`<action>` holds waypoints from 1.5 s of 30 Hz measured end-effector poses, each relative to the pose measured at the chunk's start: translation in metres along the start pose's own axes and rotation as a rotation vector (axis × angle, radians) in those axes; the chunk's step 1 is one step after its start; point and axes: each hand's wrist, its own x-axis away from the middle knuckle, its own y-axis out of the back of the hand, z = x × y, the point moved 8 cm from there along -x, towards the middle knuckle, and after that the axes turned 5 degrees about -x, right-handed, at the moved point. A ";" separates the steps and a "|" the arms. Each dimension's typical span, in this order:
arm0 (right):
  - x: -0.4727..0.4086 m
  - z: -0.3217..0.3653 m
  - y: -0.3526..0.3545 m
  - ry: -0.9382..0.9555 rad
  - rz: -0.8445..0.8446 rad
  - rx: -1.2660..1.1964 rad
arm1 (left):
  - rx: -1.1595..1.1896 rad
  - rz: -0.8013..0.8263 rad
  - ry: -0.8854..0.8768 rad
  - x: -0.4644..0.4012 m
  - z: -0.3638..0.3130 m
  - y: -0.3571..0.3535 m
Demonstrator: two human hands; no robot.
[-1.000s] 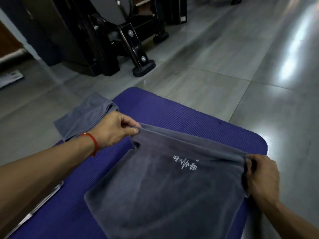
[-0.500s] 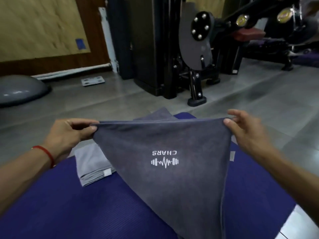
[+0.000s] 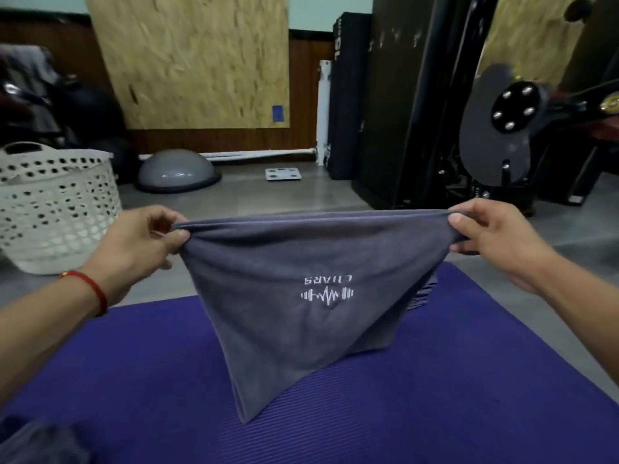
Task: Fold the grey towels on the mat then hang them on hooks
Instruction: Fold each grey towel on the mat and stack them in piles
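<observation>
A grey towel [image 3: 294, 316] with a white upside-down logo hangs stretched in the air above the purple mat [image 3: 435, 396]. My left hand [image 3: 140, 242] pinches its upper left corner and my right hand [image 3: 495, 236] pinches its upper right corner. The towel's lower point touches the mat. A folded grey towel [image 3: 422, 298] peeks out from behind its right side. More grey cloth [image 3: 37, 443] shows blurred at the bottom left corner.
A white perforated laundry basket [image 3: 57, 209] stands on the floor at the left. Beyond the mat are a grey half-ball [image 3: 177, 172], a white scale [image 3: 283, 174] and a black gym machine [image 3: 452, 128] at the right.
The towel went from lying on the mat to being held up, stretched between both hands. My view has lifted and swung left, bringing the basket into sight.
</observation>
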 end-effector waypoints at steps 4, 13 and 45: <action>-0.014 -0.025 -0.037 -0.067 0.050 -0.132 | 0.402 0.149 0.329 0.015 0.033 -0.017; -0.058 -0.041 -0.051 0.077 -0.209 -0.172 | 0.418 -0.111 0.162 -0.029 0.030 -0.031; 0.331 -0.294 -0.058 0.106 1.071 0.729 | -0.527 0.921 -0.520 0.399 0.224 -0.146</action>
